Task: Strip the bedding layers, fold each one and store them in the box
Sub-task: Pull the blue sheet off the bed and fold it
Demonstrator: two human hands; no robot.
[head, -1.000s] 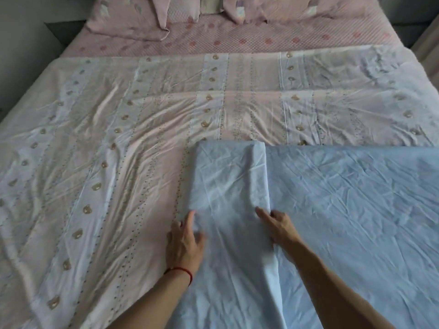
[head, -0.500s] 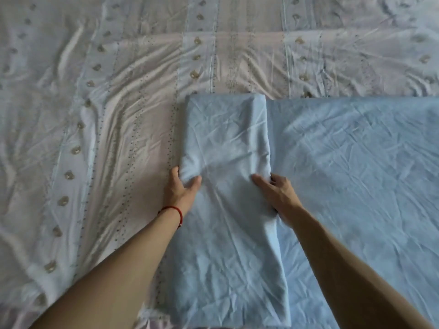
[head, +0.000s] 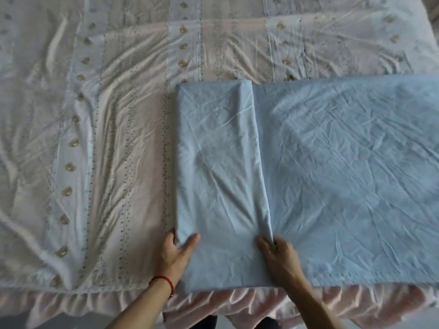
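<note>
Noted: red cord bracelet [head: 164, 280], looped round a wrist; grey floor [head: 14, 321], seen at lower left; dark shape [head: 204, 323] at bottom centre.

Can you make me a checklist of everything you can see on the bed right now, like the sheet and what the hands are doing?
Surface: patterned pink-and-white bedspread covering the bed, wrinkled, ruffled edge at the near side.
Job's things: blue sheet lying flat on the bedspread; its left end is folded over into a narrow panel.
Clutter: nothing seen.
Hands: left hand grips the panel's left edge; right hand pinches its right edge. A red bracelet is on the left wrist.
Cables: nothing seen.
Surroundings: grey floor below the ruffle; no box in view.
</note>
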